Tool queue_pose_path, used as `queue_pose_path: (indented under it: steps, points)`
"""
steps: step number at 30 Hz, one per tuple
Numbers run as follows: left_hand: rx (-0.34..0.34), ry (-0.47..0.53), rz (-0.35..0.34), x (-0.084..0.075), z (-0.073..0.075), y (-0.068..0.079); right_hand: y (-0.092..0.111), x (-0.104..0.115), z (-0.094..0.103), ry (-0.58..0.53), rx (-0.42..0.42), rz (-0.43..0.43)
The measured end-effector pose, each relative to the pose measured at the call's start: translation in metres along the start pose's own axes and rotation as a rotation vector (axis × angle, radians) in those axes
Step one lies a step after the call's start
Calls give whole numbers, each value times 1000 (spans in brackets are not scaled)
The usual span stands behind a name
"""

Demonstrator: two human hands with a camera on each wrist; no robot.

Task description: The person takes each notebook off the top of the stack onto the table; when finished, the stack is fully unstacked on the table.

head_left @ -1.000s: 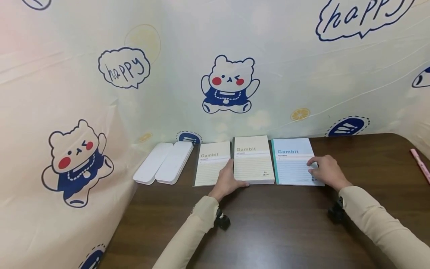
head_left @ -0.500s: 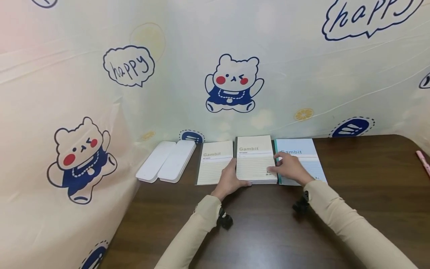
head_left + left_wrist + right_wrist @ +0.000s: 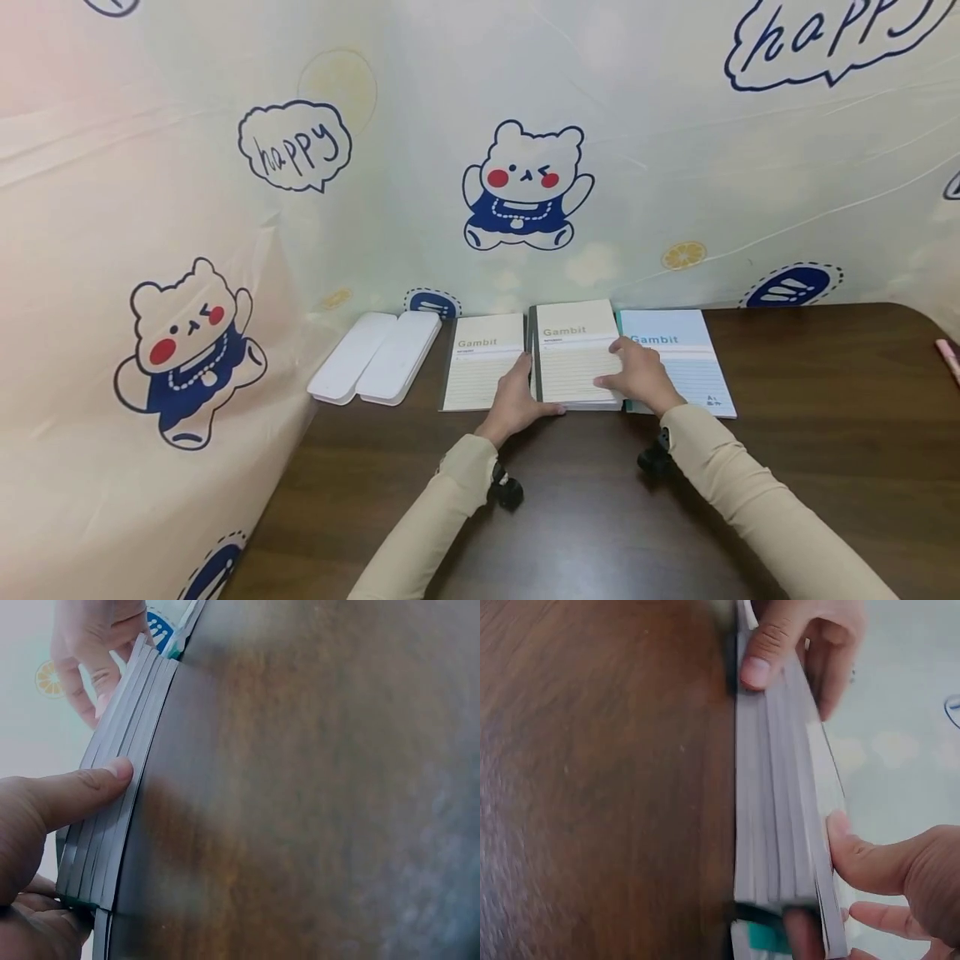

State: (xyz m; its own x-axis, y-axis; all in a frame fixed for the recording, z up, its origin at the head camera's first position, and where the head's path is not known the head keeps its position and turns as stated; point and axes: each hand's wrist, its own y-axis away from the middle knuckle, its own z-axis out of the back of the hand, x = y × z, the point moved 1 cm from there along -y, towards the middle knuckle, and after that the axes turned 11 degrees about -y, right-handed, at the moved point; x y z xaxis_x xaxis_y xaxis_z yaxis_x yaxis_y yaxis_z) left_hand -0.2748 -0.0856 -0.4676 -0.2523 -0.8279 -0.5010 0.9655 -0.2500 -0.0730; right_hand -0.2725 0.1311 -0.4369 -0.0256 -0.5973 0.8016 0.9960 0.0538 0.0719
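A thick stack of cream "Gambit" notebooks (image 3: pixel 776 795) lies at the back middle of the table, between my hands. With my left hand (image 3: pixel 513 404) I hold the stack at its near left corner, thumb across the page edges. My right hand (image 3: pixel 643 379) pinches the top notebook (image 3: pixel 573 367) at its right side, thumb on the cover and a finger under the edge in the right wrist view. That notebook sits slightly askew over the others. Left of the stack lies another cream notebook (image 3: pixel 476 379); to its right is a blue notebook (image 3: pixel 697 367), partly covered by my right hand.
Two flat white cases (image 3: pixel 397 358) lie side by side at the back left. A pink pen-like stick (image 3: pixel 947 360) is at the far right. The brown table (image 3: pixel 600 508) ends at a printed cloth backdrop (image 3: pixel 630 150).
My right hand has moved left from the blue notebook to the stack and taken hold of the top notebook, which has shifted slightly. The left hand stays at the stack; the head view turns slightly.
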Motion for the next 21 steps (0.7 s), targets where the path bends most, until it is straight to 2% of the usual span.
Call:
queue_pose_path:
  steps: [3, 7, 11, 13, 17, 19, 21]
  points:
    - [7, -11, -8, -1, -1, -1, 1, -6, 10, -83, -8, -34]
    - [7, -11, -10, -2, -1, -1, 2, -14, 27, -248, -48, -75]
    - [7, -11, -5, -2, 0, -1, 16, -33, 55, -330, -95, -46]
    - [10, -14, -4, -1, 0, -1, 28, -49, 76, -343, -121, -18]
    - [6, -10, -7, 1, 1, -1, 55, -88, 129, -298, -180, 38]
    - [3, -12, -6, 2, 2, -1, 66, -108, 156, -258, -218, 37]
    - [4, -9, -1, 2, 2, -1, 73, -126, 178, -208, -255, 0]
